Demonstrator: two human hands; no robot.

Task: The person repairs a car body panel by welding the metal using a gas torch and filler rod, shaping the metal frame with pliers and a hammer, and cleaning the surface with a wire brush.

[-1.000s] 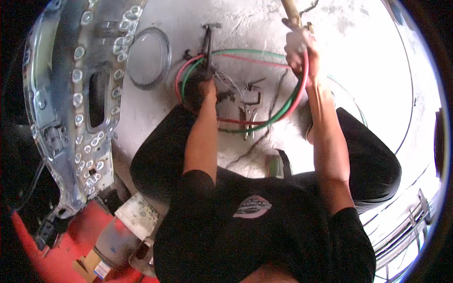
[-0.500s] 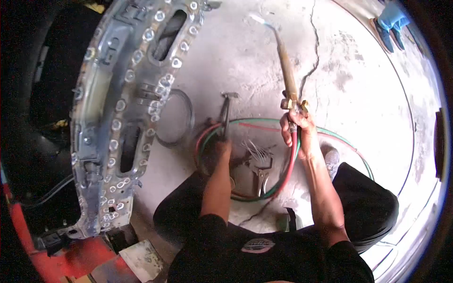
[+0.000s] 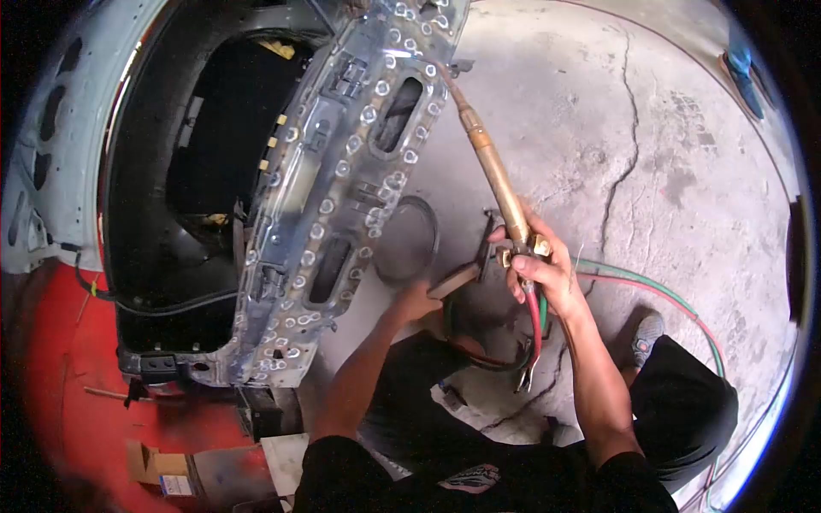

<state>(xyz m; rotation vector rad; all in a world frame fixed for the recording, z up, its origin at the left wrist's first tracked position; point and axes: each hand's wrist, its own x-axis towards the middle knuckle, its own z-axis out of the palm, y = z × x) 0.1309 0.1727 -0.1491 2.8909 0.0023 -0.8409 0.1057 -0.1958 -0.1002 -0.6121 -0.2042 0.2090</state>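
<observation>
My right hand (image 3: pixel 547 269) is closed around the valve end of a brass gas torch (image 3: pixel 494 162). The torch points up and to the left, and its pale flame (image 3: pixel 402 54) lies over the upper part of a grey metal car panel (image 3: pixel 342 201) dotted with ringed weld spots. Red and green hoses (image 3: pixel 534 312) run down from the torch handle. Lower left of it, my left hand (image 3: pixel 415 301) grips a hammer (image 3: pixel 456 280) by its handle, with the head toward the torch and partly in front of the floor. The hammer is apart from the panel.
The panel belongs to a car body with a dark opening (image 3: pixel 231 137) at left. Behind the hammer a black cable loop (image 3: pixel 436 235) lies on the cracked concrete floor (image 3: pixel 547 94). Cardboard (image 3: pixel 154 466) sits at lower left. Another person's shoe (image 3: pixel 746 90) shows at upper right.
My view has turned left. The torch has swung from over the floor to the panel's upper part. My left hand has moved nearer the panel's lower right side, still holding the hammer.
</observation>
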